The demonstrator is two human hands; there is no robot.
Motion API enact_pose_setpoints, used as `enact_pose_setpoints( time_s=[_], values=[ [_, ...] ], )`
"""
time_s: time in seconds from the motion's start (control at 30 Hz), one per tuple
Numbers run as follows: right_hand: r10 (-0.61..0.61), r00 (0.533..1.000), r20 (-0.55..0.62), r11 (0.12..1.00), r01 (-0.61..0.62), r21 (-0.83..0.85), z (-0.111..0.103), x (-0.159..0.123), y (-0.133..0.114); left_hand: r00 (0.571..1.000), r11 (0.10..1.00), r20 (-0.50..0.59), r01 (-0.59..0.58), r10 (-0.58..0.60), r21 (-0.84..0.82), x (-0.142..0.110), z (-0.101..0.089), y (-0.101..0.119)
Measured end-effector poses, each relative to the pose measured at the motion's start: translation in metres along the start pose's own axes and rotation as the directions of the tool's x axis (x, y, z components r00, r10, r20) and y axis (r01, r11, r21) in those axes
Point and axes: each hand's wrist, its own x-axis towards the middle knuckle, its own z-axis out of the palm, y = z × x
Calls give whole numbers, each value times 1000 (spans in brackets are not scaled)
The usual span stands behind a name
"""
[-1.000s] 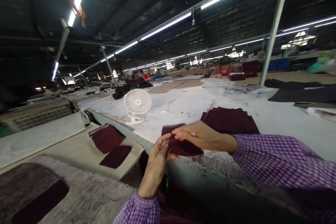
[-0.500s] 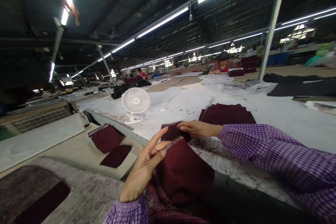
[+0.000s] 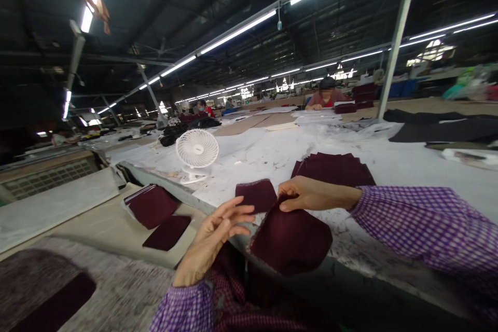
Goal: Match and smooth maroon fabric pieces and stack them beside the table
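My right hand (image 3: pixel 305 193) pinches the upper edge of a maroon fabric piece (image 3: pixel 295 241), which hangs over the front edge of the table. Its left edge looks fuzzy and pale. To the left of it, my left hand (image 3: pixel 216 233) is open with fingers spread, holding nothing. Behind the fingertips, a smaller maroon fabric piece (image 3: pixel 257 194) lies flat on the white table covering. A fanned stack of maroon fabric pieces (image 3: pixel 332 168) lies just beyond my right wrist.
A small white fan (image 3: pixel 197 149) stands on the white-covered table (image 3: pixel 249 150). On a beige surface at left lie a maroon stack (image 3: pixel 151 206) and a single maroon piece (image 3: pixel 167 232). Dark fabric (image 3: pixel 443 127) lies at right. A person (image 3: pixel 327 96) sits across the table.
My left hand has let go of the fabric piece. My right hand has taken hold of it and moved it right, away from the smaller piece on the table.
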Motion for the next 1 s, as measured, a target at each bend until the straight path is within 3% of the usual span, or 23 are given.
enact_pose_setpoints(
  time_s=[0.17, 0.27, 0.37, 0.47, 0.63, 0.77, 1.0],
  values=[
    [96, 995, -17, 990, -94, 106, 7, -1, -3, 994, 960, -106, 43, -15, 275, 29, 32, 4],
    [176, 984, -18, 968, -170, 184, 11, 1, 5, 979, 905, -188, 13, 75, 426, 56, 48, -10],
    [222, 973, -55, 975, -220, 42, 11, 2, 23, 967, 719, -158, -35, 199, 694, 76, 52, -30],
    [175, 977, -126, 967, -194, -163, 6, 2, 41, 971, 534, -93, -40, 219, 845, 85, 51, -46],
    [48, 980, -193, 935, -112, -336, 2, 4, 57, 973, 395, -29, -67, 230, 916, 88, 48, -52],
    [-58, 978, -200, 903, -34, -429, 8, 8, 61, 974, 350, -5, -76, 225, 934, 89, 48, -50],
    [-96, 974, -204, 856, -24, -516, 14, 7, 59, 968, 290, 20, -94, 250, 952, 86, 52, -49]
  ],
)
